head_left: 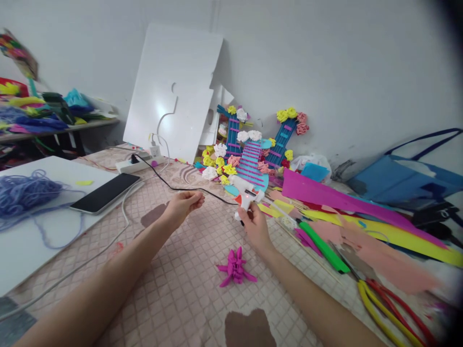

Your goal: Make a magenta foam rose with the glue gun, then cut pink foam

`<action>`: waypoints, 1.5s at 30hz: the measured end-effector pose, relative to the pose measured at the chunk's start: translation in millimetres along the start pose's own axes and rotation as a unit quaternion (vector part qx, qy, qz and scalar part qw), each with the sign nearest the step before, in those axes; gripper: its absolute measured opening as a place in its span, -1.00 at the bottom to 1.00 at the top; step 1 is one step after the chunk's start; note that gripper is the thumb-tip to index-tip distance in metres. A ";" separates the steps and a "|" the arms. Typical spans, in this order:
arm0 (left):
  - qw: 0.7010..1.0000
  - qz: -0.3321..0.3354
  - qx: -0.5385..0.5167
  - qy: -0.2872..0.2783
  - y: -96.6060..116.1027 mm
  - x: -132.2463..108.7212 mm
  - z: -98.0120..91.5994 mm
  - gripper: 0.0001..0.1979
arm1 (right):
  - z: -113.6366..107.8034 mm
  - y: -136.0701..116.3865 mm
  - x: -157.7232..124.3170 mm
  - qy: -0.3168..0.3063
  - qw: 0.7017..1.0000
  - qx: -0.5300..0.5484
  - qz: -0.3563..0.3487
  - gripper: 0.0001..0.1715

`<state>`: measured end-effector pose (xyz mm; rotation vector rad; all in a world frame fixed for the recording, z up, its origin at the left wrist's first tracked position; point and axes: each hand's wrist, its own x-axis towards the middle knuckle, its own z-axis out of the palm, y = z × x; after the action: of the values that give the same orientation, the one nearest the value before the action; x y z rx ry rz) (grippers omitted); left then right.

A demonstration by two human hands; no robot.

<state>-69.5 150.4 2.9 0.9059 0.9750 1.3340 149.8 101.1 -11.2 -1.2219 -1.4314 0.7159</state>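
Note:
My right hand [255,222] grips a white hot glue gun [243,185] with an orange trigger and a small red light. A black cord [213,194] runs from the gun's handle toward the left, passing behind my left hand. My left hand [185,206] is closed, its fingertips pressed together over the table; whether something small is between them is hidden. Below and between both hands, a magenta crepe paper flower [237,268] with pointed petals lies on the tiled-pattern tablecloth [173,289], touched by neither hand.
Paper-flower-decorated blue panels [251,161] stand against the wall. At right lie a green-handled cutter [323,248], scissors [387,308], a thin stick [307,253] and coloured paper strips [343,207]. At left are a phone [106,193], purple yarn [27,195] and a power strip [133,164].

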 end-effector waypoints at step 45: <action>0.900 0.224 0.353 0.120 50.1 42.0 -22.0 -0.76 | -10.0 -5.1 -5.0 -0.149 0.944 -0.253 -0.148 -0.67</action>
<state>-107.9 193.9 40.2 1.6173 1.5612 1.5168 157.3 93.0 -5.7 -1.2703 -2.0900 0.3390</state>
